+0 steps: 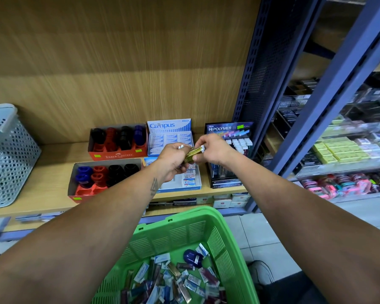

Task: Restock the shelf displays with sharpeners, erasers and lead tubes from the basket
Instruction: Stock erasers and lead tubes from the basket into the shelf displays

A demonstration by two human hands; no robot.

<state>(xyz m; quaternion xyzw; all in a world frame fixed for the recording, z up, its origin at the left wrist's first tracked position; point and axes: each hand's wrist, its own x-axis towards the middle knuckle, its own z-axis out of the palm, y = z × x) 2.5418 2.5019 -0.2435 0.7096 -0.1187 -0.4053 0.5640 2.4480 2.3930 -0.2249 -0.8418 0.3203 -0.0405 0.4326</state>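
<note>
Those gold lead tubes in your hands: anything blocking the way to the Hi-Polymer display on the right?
Nothing visible does. Both the left hand and right hand hold the gold lead tubes above the shelf, and the Hi-Polymer display stands open just right of them, with no object between.

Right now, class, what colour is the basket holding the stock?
Green, shown best in the head view: the basket sits below both arms.

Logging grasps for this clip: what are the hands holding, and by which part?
Both hold gold lead tubes: the left hand grips the bundle around its lower end, and the right hand pinches one near its white cap.
</note>
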